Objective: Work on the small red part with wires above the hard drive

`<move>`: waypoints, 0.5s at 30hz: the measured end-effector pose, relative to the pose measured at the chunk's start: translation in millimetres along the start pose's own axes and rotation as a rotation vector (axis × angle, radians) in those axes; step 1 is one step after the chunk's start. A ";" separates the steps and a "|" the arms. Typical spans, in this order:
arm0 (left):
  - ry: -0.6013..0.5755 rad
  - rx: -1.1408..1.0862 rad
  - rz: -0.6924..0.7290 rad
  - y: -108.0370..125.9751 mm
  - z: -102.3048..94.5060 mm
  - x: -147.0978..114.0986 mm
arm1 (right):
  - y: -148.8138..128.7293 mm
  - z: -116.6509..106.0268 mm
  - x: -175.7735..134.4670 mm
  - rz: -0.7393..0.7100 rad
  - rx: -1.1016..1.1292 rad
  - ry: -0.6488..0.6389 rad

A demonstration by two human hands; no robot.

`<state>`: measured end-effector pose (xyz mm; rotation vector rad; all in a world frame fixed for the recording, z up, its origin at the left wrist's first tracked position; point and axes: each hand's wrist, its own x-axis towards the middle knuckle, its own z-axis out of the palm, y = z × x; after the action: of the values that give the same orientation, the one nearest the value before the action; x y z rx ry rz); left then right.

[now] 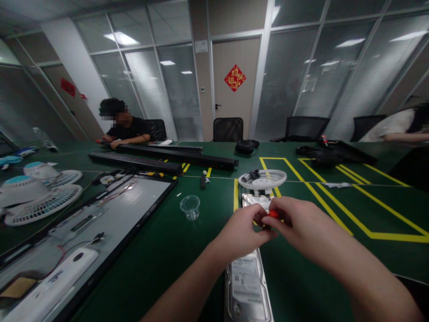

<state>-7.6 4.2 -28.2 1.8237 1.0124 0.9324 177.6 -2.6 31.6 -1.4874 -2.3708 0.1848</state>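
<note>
My right hand (pixel 296 219) pinches a small red-orange piece (pixel 274 214), mostly covered by the fingers, so its kind is unclear. Right beside it, my left hand (pixel 239 230) is closed with fingertips together, almost touching the right fingers; whatever it grips is hidden. Below the hands a silver hard drive (pixel 247 281) with a white label lies flat on the green table. Just beyond the fingers is another silver metal drive (pixel 256 201), partly covered by the hands. A clear plastic cup (pixel 190 207) stands to the left of my left hand.
A white slotted dish (pixel 264 180) holds dark parts behind the drives. On the left lies a large opened panel (pixel 134 197), with white fan-like parts (pixel 43 205) beyond it. Long black bars (pixel 174 154) lie farther back. A co-worker (pixel 125 125) sits across the table.
</note>
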 end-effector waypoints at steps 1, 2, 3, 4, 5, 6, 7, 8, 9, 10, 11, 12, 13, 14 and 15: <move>-0.006 -0.007 0.001 0.2 -0.1 -0.2 | 0.0 0.4 -0.8 0.027 -0.011 0.005; -0.008 -0.012 0.005 0.3 -0.4 -0.4 | 0.2 0.9 -1.8 0.038 -0.014 0.010; -0.008 -0.013 0.012 0.4 -0.9 -0.5 | 0.7 1.4 -2.9 0.026 -0.004 0.016; -0.008 -0.009 0.019 0.4 -1.6 -0.5 | 1.6 1.8 -3.8 -0.006 0.016 0.021; -0.009 0.000 0.023 0.4 -2.4 -0.4 | 2.8 2.2 -4.5 -0.049 0.040 0.026; -0.015 0.013 0.018 0.4 -3.1 -0.3 | 4.0 2.5 -4.8 -0.091 0.063 0.026; -0.023 0.029 0.007 0.4 -3.7 -0.2 | 5.3 2.6 -4.7 -0.122 0.079 0.022; -0.032 0.042 -0.007 0.3 -3.9 -0.2 | 6.3 2.6 -4.2 -0.136 0.081 0.016; -0.035 0.046 -0.017 0.2 -3.7 -0.2 | 6.9 2.3 -3.5 -0.132 0.069 0.015; -0.034 0.040 -0.021 0.0 -3.1 -0.4 | 7.1 1.9 -2.8 -0.117 0.050 0.018; -0.030 0.028 -0.020 -0.2 -2.2 -0.6 | 6.7 1.3 -2.2 -0.097 0.031 0.020; -0.024 0.017 -0.016 -0.5 -1.2 -0.8 | 5.9 0.7 -1.8 -0.076 0.014 0.019; -0.017 0.009 -0.013 -0.7 -0.3 -1.1 | 4.9 0.2 -1.8 -0.055 0.002 0.016; -0.012 0.008 -0.014 -0.8 0.5 -1.4 | 3.7 -0.2 -2.2 -0.033 -0.007 0.014; -0.011 0.012 -0.016 -0.8 0.9 -1.7 | 2.8 -0.3 -2.9 -0.012 -0.014 0.013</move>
<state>-7.7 2.6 -29.6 1.8261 1.0262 0.9072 181.2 -4.0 30.5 -1.4755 -2.3751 0.1551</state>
